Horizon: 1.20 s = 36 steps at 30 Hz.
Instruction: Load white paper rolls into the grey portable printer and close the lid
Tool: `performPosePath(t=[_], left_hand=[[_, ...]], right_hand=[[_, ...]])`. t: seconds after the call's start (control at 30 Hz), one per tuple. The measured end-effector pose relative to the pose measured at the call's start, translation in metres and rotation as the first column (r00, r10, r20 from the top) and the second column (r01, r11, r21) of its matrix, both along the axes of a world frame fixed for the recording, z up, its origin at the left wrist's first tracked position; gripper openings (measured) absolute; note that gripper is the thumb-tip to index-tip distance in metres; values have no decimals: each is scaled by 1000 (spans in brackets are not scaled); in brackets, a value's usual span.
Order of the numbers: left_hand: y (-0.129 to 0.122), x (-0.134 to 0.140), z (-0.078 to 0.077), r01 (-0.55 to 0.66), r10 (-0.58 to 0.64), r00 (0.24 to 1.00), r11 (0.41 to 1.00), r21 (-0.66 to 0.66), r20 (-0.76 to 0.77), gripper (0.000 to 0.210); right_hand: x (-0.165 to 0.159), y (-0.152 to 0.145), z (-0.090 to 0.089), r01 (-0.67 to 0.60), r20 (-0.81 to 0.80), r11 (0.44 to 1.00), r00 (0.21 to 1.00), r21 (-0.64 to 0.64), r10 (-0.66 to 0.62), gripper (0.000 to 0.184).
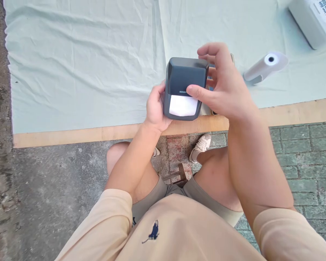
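Dark device (186, 74), frame centre: gripped by your left hand (156, 108), seemingly for support. Your right hand (229, 85): loosely spread, gripless, thumb over it.

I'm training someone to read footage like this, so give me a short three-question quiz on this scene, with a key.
1. True or false: the left hand is holding the dark device.
2. Fill in the blank: the device's lower front panel is ____ in colour.
3. Multiple choice: what rests on the cloth at the picture's top right corner?
A) a coil of rope
B) a pale, boxy item
C) a pair of scissors

Key: 1. True; 2. white; 3. B
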<state>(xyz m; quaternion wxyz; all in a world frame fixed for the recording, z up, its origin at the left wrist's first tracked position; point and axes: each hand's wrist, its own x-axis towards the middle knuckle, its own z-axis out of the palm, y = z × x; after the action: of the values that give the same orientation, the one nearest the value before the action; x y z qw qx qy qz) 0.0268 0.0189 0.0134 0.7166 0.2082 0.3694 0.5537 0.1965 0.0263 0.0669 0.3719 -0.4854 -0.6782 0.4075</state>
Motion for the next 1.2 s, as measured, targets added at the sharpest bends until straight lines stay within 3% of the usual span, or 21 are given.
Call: performPosePath(t=[0.1,0.17,0.27,0.37,0.43,0.53,0.6,0.73,0.93,1.07,1.2], left_hand=[[2,2,1,0,0,1000,999,-42,-3,38],[3,2,2,28,-27,1000,999,-38,12,37],[1,2,2,46,-47,998,998,41,30,37],[-4,1,0,108,-111,994,987,115,19,34],[-8,0,-1,128,-128,992,982,137,-12,27],[-12,-1,-2,136,-129,990,977,166,-55,29],[-13,-1,0,160,-149,986,971,178,-73,34],[-13,1,3,193,-178,979,968,159,-104,46],[-15,2,1,162,-145,984,968,191,-100,37],[-16,3,2,187,-166,980,961,204,-114,37],[-14,2,2,196,-174,974,967,164,-142,39]], right_hand=[[5,-3,5,-13,145,996,989,87,1,63],[4,-5,7,30,209,990,976,140,-59,59],[-4,-7,9,234,116,925,953,300,-279,33],[-12,-10,11,354,-32,857,929,376,-369,32],[-14,-10,14,283,-18,882,954,376,-299,22],[-11,-8,19,135,157,908,965,397,-212,9],[-9,-6,22,73,347,924,913,375,-213,9],[-9,-4,27,-8,650,967,742,253,-164,33],[-14,-6,29,-5,678,961,710,276,-191,28],[-16,-3,25,-30,775,988,623,155,-103,34],[-13,-1,29,-7,710,992,699,122,-82,46]])
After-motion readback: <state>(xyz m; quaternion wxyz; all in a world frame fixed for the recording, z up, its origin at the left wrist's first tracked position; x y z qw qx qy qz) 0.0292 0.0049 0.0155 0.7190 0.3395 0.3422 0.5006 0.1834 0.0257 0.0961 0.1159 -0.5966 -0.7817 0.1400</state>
